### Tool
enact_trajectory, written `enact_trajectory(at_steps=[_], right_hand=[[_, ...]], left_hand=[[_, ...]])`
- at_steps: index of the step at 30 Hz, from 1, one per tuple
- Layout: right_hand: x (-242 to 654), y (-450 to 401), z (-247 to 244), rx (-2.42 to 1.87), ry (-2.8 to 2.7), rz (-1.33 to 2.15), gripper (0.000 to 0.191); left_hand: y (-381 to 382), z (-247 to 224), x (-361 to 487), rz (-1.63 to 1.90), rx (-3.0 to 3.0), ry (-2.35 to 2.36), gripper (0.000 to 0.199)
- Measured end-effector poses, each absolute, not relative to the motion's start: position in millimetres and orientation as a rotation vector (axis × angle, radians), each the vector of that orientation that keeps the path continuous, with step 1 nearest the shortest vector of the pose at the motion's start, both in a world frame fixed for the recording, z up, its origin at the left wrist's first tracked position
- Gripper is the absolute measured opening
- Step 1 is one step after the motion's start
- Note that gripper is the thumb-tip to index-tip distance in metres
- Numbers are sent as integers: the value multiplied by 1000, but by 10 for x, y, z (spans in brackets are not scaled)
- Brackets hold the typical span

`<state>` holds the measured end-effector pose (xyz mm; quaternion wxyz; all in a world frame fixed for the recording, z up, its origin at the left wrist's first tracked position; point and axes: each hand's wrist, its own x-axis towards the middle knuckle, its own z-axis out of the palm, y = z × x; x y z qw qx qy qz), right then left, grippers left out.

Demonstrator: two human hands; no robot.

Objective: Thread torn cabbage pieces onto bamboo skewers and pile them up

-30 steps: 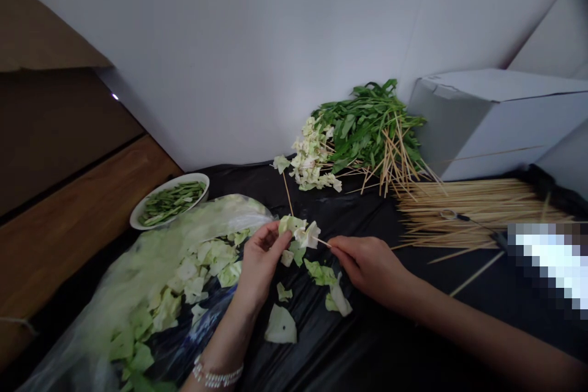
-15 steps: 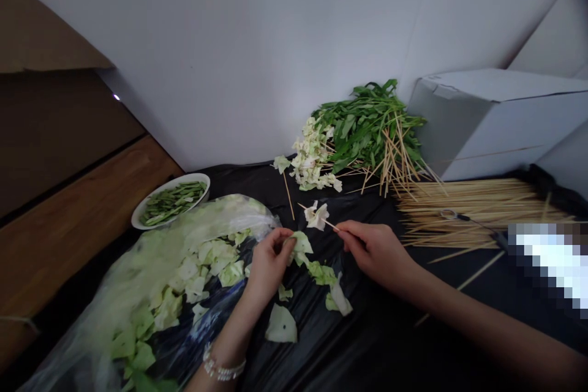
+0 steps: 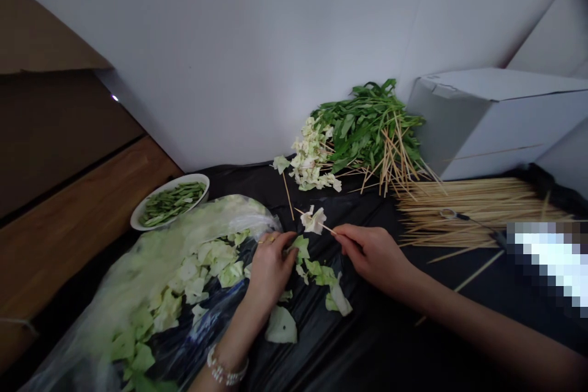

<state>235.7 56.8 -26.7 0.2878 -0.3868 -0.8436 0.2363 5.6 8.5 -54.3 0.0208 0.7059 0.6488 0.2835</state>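
My right hand (image 3: 370,251) pinches the lower end of a bamboo skewer (image 3: 327,228). Pale cabbage pieces (image 3: 313,220) are threaded near its upper end, and the tip pokes out to the left. Just below and left of them, my left hand (image 3: 273,260) has its thumb and fingers closed on the edge of a light green cabbage leaf piece (image 3: 301,247); the fingertips are partly hidden. More loose cabbage pieces (image 3: 337,297) lie on the black plastic sheet between my hands. A larger cabbage piece (image 3: 281,325) rests beside my left wrist.
At left, a clear plastic bag (image 3: 138,269) spills cut cabbage, with a white bowl (image 3: 135,218) of green vegetable pieces behind it. Skewered cabbage (image 3: 312,159) and leafy green skewers (image 3: 362,128) are piled by the wall. Bare skewers (image 3: 478,208) and a white box (image 3: 514,122) stand right.
My right hand has shifted slightly left and down with the loaded skewer. My left hand has turned over at the cabbage piece, so more of its back shows.
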Motion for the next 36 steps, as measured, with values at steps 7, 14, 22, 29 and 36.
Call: enact_trajectory(at_steps=[7,14,22,29,36], right_hand=[[2345,517,-232,-986,-2234,632,27],[2322,421,-217,-888,-2283,696,28],[2295,433,-266,-1024,-2438,662,27],[2303,455,-277,-1100,-2473,602,28],[2285,431,-288,-1067,-2477,651,29]], left_hand=[[56,-403,101,1278,1836,1977,15],[90,-402,109,1533,907,1529,25],[70,-242,183,1480,592,1170,37],[79,-366,186,1457,727,1252,38],[76,-358,202,1478,834,1431,34]])
